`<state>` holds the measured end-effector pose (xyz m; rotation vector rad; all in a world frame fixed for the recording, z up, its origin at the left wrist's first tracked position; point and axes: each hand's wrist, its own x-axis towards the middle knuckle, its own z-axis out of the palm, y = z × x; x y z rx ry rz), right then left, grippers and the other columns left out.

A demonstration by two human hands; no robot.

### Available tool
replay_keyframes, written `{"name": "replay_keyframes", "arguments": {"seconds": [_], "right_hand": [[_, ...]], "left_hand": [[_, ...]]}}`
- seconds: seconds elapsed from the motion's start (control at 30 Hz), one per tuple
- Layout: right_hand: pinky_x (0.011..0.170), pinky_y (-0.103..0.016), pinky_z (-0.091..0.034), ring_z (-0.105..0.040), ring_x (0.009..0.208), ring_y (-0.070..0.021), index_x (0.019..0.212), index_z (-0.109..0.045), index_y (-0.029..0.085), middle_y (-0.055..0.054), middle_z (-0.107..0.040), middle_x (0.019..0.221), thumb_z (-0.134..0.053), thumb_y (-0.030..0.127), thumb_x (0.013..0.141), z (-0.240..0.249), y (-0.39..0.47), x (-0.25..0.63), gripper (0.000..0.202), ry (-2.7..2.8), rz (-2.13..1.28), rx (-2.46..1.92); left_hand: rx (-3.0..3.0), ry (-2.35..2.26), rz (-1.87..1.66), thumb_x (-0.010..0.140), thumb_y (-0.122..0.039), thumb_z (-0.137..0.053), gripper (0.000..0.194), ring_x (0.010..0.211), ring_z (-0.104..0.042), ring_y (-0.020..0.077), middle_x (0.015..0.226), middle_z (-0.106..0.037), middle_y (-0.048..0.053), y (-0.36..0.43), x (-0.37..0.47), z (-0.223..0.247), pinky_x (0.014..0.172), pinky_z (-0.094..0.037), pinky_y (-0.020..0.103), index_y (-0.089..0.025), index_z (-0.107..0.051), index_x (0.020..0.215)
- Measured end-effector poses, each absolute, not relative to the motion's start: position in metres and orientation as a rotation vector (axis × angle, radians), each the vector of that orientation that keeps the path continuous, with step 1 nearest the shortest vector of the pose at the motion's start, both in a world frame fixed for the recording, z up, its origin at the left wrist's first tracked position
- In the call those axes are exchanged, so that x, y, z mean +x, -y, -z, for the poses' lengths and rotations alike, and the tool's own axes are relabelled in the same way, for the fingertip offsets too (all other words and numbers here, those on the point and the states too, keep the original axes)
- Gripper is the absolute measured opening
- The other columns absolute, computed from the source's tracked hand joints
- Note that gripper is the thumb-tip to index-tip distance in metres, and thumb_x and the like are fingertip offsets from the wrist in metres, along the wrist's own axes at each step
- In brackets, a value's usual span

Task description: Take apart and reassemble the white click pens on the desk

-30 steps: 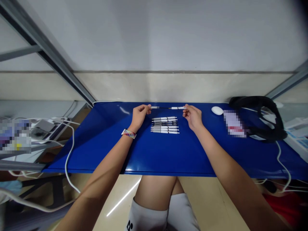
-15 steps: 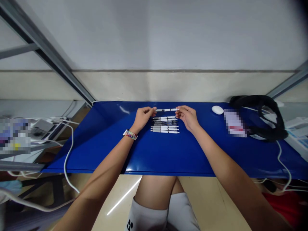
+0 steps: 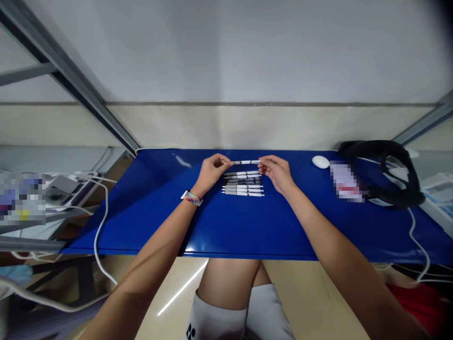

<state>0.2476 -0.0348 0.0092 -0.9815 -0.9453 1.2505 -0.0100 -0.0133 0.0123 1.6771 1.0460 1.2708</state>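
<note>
A white and grey pen is held level between my two hands. The fingers of my left hand are closed on its left end, and my right hand pinches its right end. Just below, several similar pens lie side by side on the blue table, their tips pointing left. One pen among them looks darker. A colourful band is around my left wrist.
To the right on the table are a white mouse, a blurred packet and a black strapped headset. White cables hang at the left edge. A metal frame post rises at the back left.
The fingers of my left hand have shifted slightly right along the held pen, covering more of its left end. My right hand has barely moved.
</note>
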Motion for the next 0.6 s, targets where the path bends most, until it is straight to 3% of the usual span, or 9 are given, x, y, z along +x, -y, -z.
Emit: {"name": "replay_keyframes", "arguments": {"seconds": [0.07, 0.17, 0.3, 0.4, 0.47, 0.6], "right_hand": [[0.068, -0.029, -0.058, -0.068, 0.069, -0.0148, 0.087, -0.081, 0.020, -0.004, -0.075, 0.075, -0.094, 0.038, 0.075, -0.0090, 0.0347, 0.2476, 0.025, 0.937, -1.255, -0.981], [0.069, -0.028, -0.058, -0.069, 0.070, -0.0146, 0.089, -0.081, 0.020, -0.004, -0.076, 0.076, -0.094, 0.038, 0.074, -0.0080, 0.0347, 0.2473, 0.027, 0.923, -1.272, -0.963], [0.070, -0.028, -0.059, -0.069, 0.070, -0.0143, 0.091, -0.081, 0.019, -0.004, -0.076, 0.076, -0.094, 0.038, 0.075, -0.0081, 0.0353, 0.2461, 0.028, 0.921, -1.269, -0.941], [0.072, -0.029, -0.060, -0.070, 0.071, -0.0146, 0.090, -0.081, 0.020, -0.004, -0.076, 0.078, -0.094, 0.039, 0.075, -0.0092, 0.0357, 0.2454, 0.028, 0.917, -1.259, -0.947], [0.072, -0.029, -0.060, -0.070, 0.072, -0.0148, 0.090, -0.080, 0.021, -0.004, -0.076, 0.078, -0.094, 0.039, 0.075, -0.0096, 0.0356, 0.2452, 0.027, 0.918, -1.252, -0.951], [0.072, -0.029, -0.060, -0.070, 0.071, -0.0150, 0.089, -0.081, 0.021, -0.004, -0.077, 0.078, -0.094, 0.039, 0.076, -0.0088, 0.0351, 0.2449, 0.026, 0.927, -1.253, -0.940]], "left_hand": [[1.659, -0.993, -1.283, 0.089, -0.045, -0.084, 0.030, 0.082, -0.068, 0.0165, 0.093, -0.076, 0.005, 0.0135, -0.0094, -0.0122, 0.076, -0.052, 0.030, -0.019, -0.074, 0.100], [1.615, -0.949, -1.265, 0.095, -0.044, -0.077, 0.033, 0.078, -0.069, 0.0159, 0.087, -0.073, 0.003, 0.0138, -0.0088, -0.0126, 0.078, -0.056, 0.032, -0.021, -0.071, 0.116], [1.607, -0.904, -1.272, 0.089, -0.036, -0.085, 0.060, 0.083, -0.073, 0.0176, 0.088, -0.075, 0.003, 0.0146, -0.0086, -0.0139, 0.082, -0.056, 0.033, -0.022, -0.059, 0.142], [1.635, -0.944, -1.225, 0.099, -0.042, -0.074, 0.043, 0.083, -0.073, 0.0187, 0.084, -0.075, 0.004, 0.0145, -0.0093, -0.0143, 0.080, -0.055, 0.033, -0.020, -0.066, 0.135], [1.663, -0.951, -1.193, 0.097, -0.041, -0.076, 0.039, 0.081, -0.073, 0.0189, 0.082, -0.074, 0.004, 0.0141, -0.0094, -0.0136, 0.080, -0.055, 0.034, -0.020, -0.069, 0.130], [1.612, -0.930, -1.272, 0.081, -0.030, -0.090, 0.067, 0.087, -0.075, 0.0195, 0.094, -0.076, 0.004, 0.0136, -0.0081, -0.0112, 0.083, -0.057, 0.034, -0.023, -0.061, 0.142]]}}
